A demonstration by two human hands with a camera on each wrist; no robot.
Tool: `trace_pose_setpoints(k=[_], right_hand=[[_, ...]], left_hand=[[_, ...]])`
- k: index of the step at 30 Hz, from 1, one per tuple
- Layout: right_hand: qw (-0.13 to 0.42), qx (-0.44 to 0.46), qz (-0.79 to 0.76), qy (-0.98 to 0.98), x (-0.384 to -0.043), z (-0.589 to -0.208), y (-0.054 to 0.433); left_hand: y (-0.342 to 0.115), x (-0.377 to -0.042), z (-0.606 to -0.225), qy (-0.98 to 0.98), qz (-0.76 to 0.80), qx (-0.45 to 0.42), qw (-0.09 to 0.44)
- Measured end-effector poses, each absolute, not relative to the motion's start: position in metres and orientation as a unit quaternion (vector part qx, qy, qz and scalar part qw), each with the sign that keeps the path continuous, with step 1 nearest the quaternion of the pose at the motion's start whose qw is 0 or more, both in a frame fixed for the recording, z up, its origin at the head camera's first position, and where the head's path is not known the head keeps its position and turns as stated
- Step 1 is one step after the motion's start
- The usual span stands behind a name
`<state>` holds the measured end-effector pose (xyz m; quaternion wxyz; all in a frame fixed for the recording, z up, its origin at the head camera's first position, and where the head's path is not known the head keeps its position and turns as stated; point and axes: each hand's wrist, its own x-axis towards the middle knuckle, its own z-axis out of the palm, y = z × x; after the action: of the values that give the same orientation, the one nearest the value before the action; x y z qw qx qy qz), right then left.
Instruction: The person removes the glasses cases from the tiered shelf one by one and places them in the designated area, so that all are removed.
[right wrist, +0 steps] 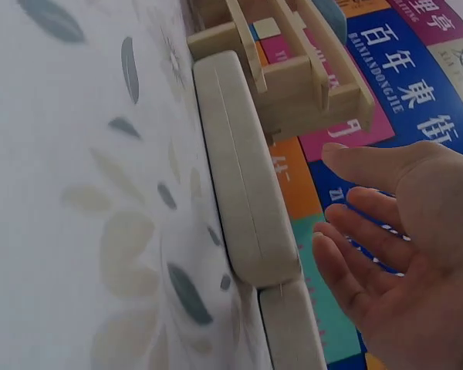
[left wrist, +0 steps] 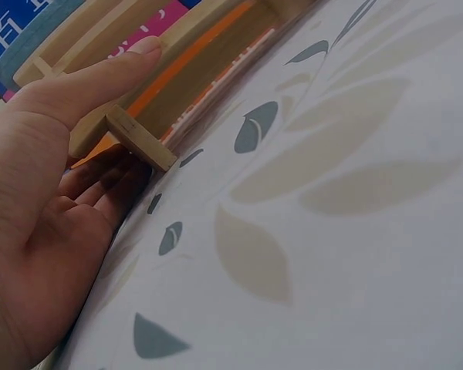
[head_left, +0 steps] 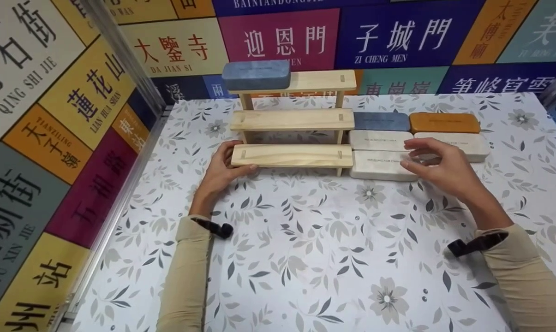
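A three-tier pale wooden display rack (head_left: pixel 291 156) stands on the table. My left hand (head_left: pixel 222 168) grips the left end of its lowest shelf, thumb along the front edge; in the left wrist view the fingers reach beside a rack leg (left wrist: pixel 139 139). A blue rounded case (head_left: pixel 256 76) lies on the left of the top shelf. My right hand (head_left: pixel 446 166) hovers with loosely bent fingers over the white cases (head_left: pixel 381 165) right of the rack. In the right wrist view it holds nothing and is apart from the seamed white case (right wrist: pixel 243 169).
Behind the white cases sit another blue case (head_left: pixel 381 121) and an orange case (head_left: pixel 445 122), side by side. A white cloth with leaf prints (head_left: pixel 305 258) covers the table. Panels with large characters (head_left: pixel 278 41) rise at the back and left.
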<state>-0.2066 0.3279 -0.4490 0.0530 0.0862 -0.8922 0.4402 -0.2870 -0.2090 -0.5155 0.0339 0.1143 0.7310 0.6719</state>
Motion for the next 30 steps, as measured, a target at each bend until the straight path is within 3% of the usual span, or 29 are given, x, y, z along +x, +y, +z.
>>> trace_pose_setpoints(k=[10,30], right_hand=[[0.103,0.138,0.461,-0.870,-0.224,-0.439,0.284],[0.104,0.189,0.491,-0.844,-0.271,-0.404,0.208]], left_hand=[[-0.209,-0.287,-0.515,0.732,0.671,0.109,0.036],[-0.211,-0.287,-0.517,0.730,0.672,0.117,0.043]])
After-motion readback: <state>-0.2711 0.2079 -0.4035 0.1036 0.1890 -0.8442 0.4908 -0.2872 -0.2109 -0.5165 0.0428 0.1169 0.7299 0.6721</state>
